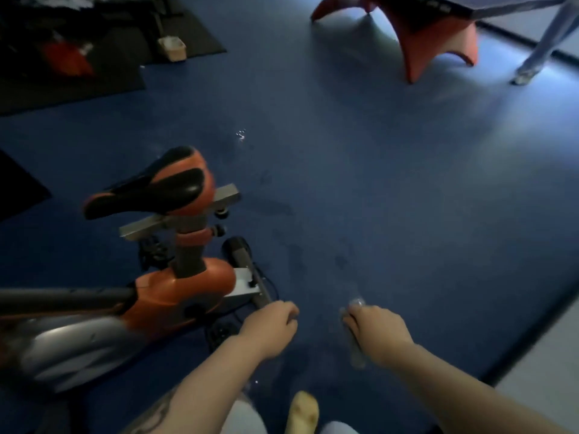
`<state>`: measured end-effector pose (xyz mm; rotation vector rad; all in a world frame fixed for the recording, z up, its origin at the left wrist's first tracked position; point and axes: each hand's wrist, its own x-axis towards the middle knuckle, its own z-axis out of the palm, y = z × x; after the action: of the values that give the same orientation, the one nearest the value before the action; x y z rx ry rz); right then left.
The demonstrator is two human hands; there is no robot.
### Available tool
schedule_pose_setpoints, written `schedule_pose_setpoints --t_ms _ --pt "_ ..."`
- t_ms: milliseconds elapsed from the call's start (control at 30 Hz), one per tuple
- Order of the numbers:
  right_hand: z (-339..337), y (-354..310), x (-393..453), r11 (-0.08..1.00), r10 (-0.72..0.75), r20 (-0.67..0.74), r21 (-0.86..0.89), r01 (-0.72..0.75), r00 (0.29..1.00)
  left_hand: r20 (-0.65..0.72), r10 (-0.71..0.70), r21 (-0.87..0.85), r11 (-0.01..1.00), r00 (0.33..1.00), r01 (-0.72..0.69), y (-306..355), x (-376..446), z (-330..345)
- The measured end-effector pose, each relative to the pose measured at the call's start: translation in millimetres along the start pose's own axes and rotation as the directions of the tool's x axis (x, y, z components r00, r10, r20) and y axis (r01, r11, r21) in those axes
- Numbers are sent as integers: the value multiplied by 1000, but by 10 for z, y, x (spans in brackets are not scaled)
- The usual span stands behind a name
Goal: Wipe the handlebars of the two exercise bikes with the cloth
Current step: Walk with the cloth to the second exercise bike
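Head view, dim and blurred. The cloth can't be picked out for certain: the right hand (pixel 377 332), curled in a fist, grips a pale, see-through, crinkly-looking thing (pixel 355 336) that pokes out above and below the fist. It may be a thin wipe or a plastic item; too smeared to tell. Judging by look, it is light and soft, would bunch easily, so best held wadded in the palm w/ fingers wrapped round, as now.

One exercise bike (pixel 175 296) stands left of that hand: orange body, grey shroud low at left, black-and-orange saddle (pixel 153 186) up on a grey post. Its handlebars are not in frame, nor is a 2nd bike. Handlebars are likely stiff tube, prob. w/ grippy sleeves; wrapping the cloth round the bar and sliding along should suit. The bike looks heavy and unlikely to shift under wiping pressure.

The left hand (pixel 271 324), between bike and right hand, has fingers curled tight; it overlaps the near end of the bike's grey floor bar (pixel 247 270), but whether it grips anything I can't tell.

Around the bike: blue floor (pixel 376 183), black mats (pixel 78 73) beyond it, an orange arched base (pixel 432 42) far off to the right, another person's leg (pixel 539 51) past that.
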<state>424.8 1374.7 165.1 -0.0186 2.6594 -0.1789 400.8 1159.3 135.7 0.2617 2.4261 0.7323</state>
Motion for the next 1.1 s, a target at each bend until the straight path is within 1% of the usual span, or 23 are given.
schedule_pose_setpoints --t_ms 100,233,300,367,467,500,600,700,800,867,933,1000,1100 --pt "-198 348 250 999 32 43 33 -34 999 37 16 0 1000 999 -16 373 427 -56" --pt "-472 533 847 999 -1 43 33 0 999 31 3 17 1000 1000 -3 607 1072 -277" --pt "-612 585 1214 999 -40 37 13 40 998 13 -14 8 1000 1000 14 642 1406 -419" --pt "-763 640 1570 992 -119 37 -43 120 992 -15 -51 -29 998 999 51 628 1708 -572" --pt "-1113 790 2105 965 -222 58 -131 228 973 -65 -172 -88 982 983 166 588 2123 -843" --pt "-1243 855 2294 958 -238 56 -149 243 970 -74 -199 -88 977 977 193 594 2271 -940" --pt "-1643 1070 2793 949 -247 47 -191 252 968 -91 -219 -58 975 971 214 768 2770 -1212" --pt "-1961 1291 3240 959 -223 67 -166 231 973 -105 -213 -92 975 971 203 1106 3278 -1305" --pt "-2198 1556 3705 947 -271 55 -167 276 961 -141 -234 -157 965 962 212 1460 3764 -1282" --pt "-2382 1746 4007 917 -341 54 -201 345 938 -211 -298 -205 945 931 256 1662 4049 -1252" --pt "-2581 1876 4268 869 -406 126 -255 425 905 -256 -375 -297 908 891 297 1828 4246 -1228" --pt "-2767 1939 4513 805 -451 195 -333 491 871 -258 -415 -371 876 872 307 1953 4397 -1226" --pt "-2915 1831 4879 759 -502 214 -355 545 838 -268 -477 -456 828 837 326 1972 4490 -1357"
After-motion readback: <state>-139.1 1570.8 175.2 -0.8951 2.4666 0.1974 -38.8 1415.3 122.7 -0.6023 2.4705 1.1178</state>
